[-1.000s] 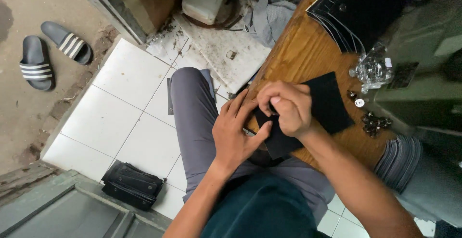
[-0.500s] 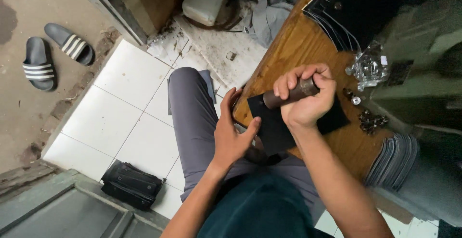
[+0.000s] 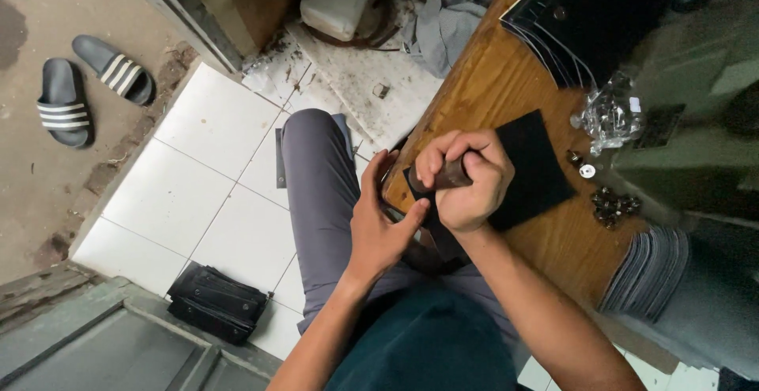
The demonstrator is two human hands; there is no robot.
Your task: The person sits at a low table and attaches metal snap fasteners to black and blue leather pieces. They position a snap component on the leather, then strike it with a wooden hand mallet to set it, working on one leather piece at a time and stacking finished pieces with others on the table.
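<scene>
Black fabric piece (image 3: 528, 171) lies mid-frame on the table (image 3: 490, 94); right hand (image 3: 465, 179) clenches a dark tool handle (image 3: 444, 177), left hand (image 3: 381, 223) open beside it.

A small, rough workshop is shown. A worn wooden surface (image 3: 506, 90) is loaded with stacks of cut black sheets (image 3: 553, 27), a bag of metal fittings (image 3: 609, 114) and loose rivets (image 3: 613, 205). Debris is scattered over the tiled floor (image 3: 205, 201), and sandals (image 3: 87, 83) are left beside it.

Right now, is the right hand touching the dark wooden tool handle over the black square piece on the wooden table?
Touching. The head view shows the right hand wrapped around the dark wooden tool handle, fingers closed on it.
</scene>
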